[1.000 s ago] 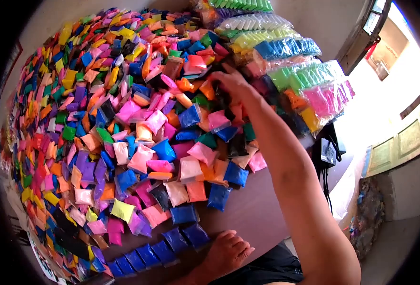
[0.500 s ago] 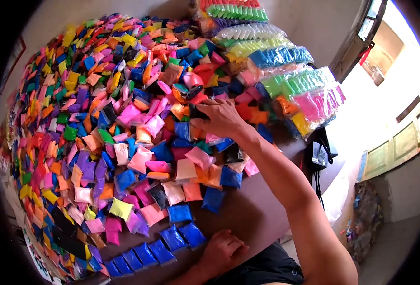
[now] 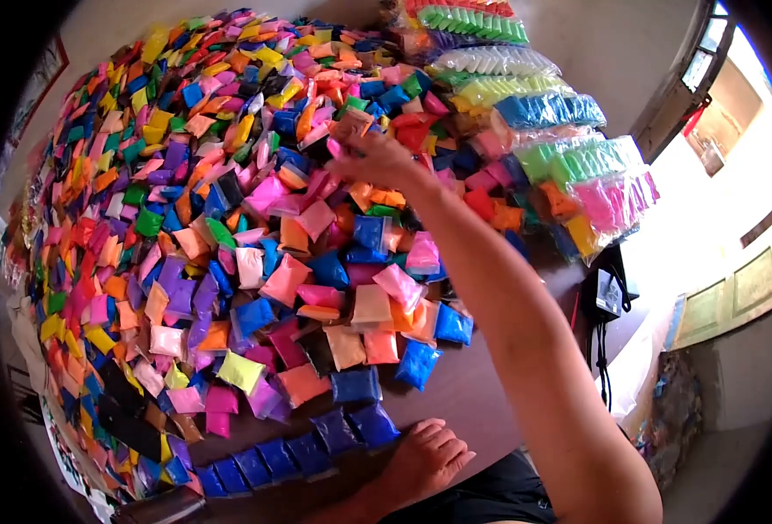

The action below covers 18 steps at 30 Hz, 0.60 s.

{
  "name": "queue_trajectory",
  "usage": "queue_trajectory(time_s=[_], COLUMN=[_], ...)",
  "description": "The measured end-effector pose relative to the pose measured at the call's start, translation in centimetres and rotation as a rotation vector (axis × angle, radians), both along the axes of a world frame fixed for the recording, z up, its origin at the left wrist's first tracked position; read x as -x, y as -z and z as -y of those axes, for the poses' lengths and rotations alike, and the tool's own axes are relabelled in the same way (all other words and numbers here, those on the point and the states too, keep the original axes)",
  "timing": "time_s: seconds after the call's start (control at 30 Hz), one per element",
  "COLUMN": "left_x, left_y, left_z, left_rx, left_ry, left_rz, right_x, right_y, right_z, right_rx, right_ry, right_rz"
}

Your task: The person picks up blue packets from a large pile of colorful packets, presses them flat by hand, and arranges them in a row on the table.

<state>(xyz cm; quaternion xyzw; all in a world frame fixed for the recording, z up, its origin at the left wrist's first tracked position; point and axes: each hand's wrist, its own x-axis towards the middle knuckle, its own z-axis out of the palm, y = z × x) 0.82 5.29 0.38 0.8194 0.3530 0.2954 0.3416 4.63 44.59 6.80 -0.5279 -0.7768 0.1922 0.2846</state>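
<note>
My right hand (image 3: 375, 160) is stretched out over the middle of a large pile of small coloured packets (image 3: 285, 281). Its fingers look spread and slightly blurred, and I make out nothing held in them. Beneath and around it lie pink, orange and dark packets, partly covered by the hand. Near the front edge of the dark table (image 3: 482, 397), my left hand (image 3: 425, 458) rests with loosely bent fingers and holds nothing visible. Just left of it, several dark blue packets (image 3: 274, 458) lie in a slanting row. Another blue packet (image 3: 356, 384) sits above the row's right part.
Clear bags of same-coloured packets are stacked at the back right, with a green bag (image 3: 582, 160) and a pink bag (image 3: 614, 203) nearest. A black-and-grey device (image 3: 607, 293) with hanging cables is at the table's right edge. A door panel (image 3: 730, 288) stands beyond.
The view has shifted, moving the scene up and right. My right hand has moved farther into the pile, and the black packet that was beside it no longer shows there. My left hand stays near the row.
</note>
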Motion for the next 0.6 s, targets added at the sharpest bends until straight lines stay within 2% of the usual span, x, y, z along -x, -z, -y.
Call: queue_trajectory(time_s=[0.03,0.07,0.13,0.17,0.23,0.27,0.3,0.37,0.43,0.5,0.57,0.6], left_x=[0.0,0.0,-0.1,-0.1,0.0,-0.1,-0.1,-0.2,-0.1,-0.1,0.0,0.1], left_y=[0.0,-0.1,-0.2,-0.1,0.2,0.3,0.5,0.7,0.9,1.0,0.8,0.6], left_z=[0.0,0.0,0.2,0.3,0.5,0.6,0.7,0.9,1.2,1.2,0.9,0.6], left_rx=[0.009,0.007,-0.047,-0.049,-0.091,-0.095,-0.103,-0.11,-0.133,-0.119,-0.106,-0.083], left_ry=[-0.005,-0.008,-0.032,-0.031,-0.008,-0.007,-0.024,-0.04,-0.035,-0.046,-0.061,-0.034], left_rz=[0.011,0.011,0.0,0.002,-0.018,-0.02,-0.023,-0.025,-0.025,-0.005,0.012,0.003], right_x=[1.2,1.8,2.5,2.6,2.5,2.3,2.1,1.3,-0.4,-2.2,-4.0,-4.6], right_y=[0.4,0.7,0.8,1.3,2.4,2.6,2.8,3.1,0.2,0.4,0.5,0.5], right_z=[1.1,2.0,4.1,5.2,7.1,8.0,7.8,7.3,7.9,6.0,3.4,2.4], right_rx=[-0.138,-0.14,-0.393,-0.395,-0.607,-0.724,-0.725,-0.548,-0.403,-0.433,-0.415,-0.457], right_ry=[-0.009,-0.012,-0.041,-0.04,-0.11,-0.12,-0.118,-0.125,0.111,0.25,0.33,0.323], right_rz=[0.17,0.17,0.234,0.236,0.164,0.048,0.047,-0.017,0.232,0.114,0.232,0.166])
